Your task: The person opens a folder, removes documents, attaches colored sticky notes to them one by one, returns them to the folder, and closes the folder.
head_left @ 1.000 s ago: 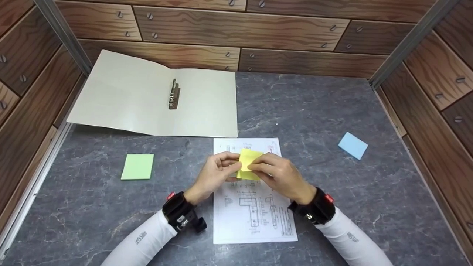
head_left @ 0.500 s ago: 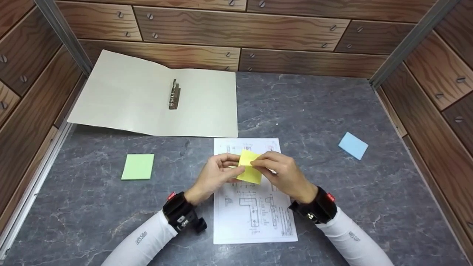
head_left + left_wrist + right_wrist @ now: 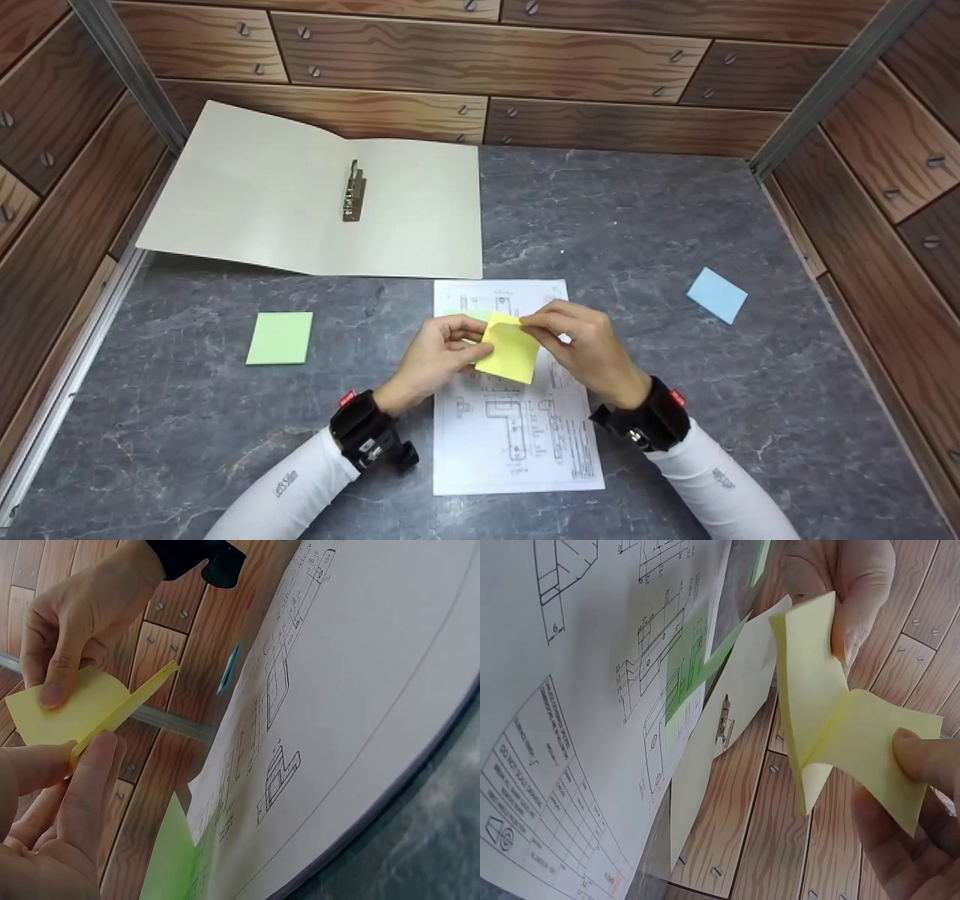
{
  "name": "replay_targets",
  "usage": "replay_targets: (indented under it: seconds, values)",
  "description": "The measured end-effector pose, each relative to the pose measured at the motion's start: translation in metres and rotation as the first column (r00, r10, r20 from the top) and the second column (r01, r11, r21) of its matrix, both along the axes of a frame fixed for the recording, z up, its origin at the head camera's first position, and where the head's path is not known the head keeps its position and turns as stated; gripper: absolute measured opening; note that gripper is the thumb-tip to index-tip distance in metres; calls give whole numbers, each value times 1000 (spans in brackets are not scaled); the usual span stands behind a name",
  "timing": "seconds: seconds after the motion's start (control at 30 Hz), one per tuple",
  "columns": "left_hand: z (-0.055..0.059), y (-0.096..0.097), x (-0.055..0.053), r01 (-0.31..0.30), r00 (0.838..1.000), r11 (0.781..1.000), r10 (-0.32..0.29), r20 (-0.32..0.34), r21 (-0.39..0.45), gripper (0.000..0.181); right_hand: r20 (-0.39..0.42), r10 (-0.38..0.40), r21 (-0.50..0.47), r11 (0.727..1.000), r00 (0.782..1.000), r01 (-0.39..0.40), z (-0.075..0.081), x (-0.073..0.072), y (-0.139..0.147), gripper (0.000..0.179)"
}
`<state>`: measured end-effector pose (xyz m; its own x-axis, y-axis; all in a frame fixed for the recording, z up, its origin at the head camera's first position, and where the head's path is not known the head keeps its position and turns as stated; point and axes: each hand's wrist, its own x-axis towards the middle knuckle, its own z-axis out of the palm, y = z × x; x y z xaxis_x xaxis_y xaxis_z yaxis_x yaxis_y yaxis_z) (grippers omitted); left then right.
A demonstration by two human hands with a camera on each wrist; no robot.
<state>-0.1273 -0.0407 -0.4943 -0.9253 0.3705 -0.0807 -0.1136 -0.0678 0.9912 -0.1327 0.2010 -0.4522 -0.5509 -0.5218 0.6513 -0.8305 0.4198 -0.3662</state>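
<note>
My left hand (image 3: 431, 358) grips a pad of yellow sticky notes (image 3: 810, 682) at its edge, thumb on one face and fingers behind. Between thumb and fingers, my right hand (image 3: 589, 352) pinches the free end of the top yellow note (image 3: 881, 742). That note is bent away from the pad but still joins it along one strip, as the right wrist view shows. Both hands are over a printed technical drawing (image 3: 487, 442). A green sticky note (image 3: 169, 859) stands partly raised from the drawing, largely hidden behind my left hand in the head view.
An open cream ring binder (image 3: 412, 210) with a metal clip lies at the back left. To the left is a green sticky-note pad (image 3: 279, 339), and a blue pad (image 3: 717, 295) lies to the right. Wood-patterned walls border the grey tabletop (image 3: 637, 210).
My right hand has moved slightly up and right, lifting the end of the top yellow note away from the pad. The left hand has stayed nearly in place, tilting the pad.
</note>
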Motion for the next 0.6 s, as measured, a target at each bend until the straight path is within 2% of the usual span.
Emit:
replay_targets:
  seconds: [0.33, 0.6]
  values:
    - [1, -3, 0, 3, 1000, 997, -5, -15, -82, 29, 112, -48, -27, 998, 993, 51, -2, -3, 0, 14]
    - [1, -4, 0, -7, 999, 995, 4, -34, -99, 27, 194, -92, -45, 994, 977, 102, -2, -4, 1, 12]
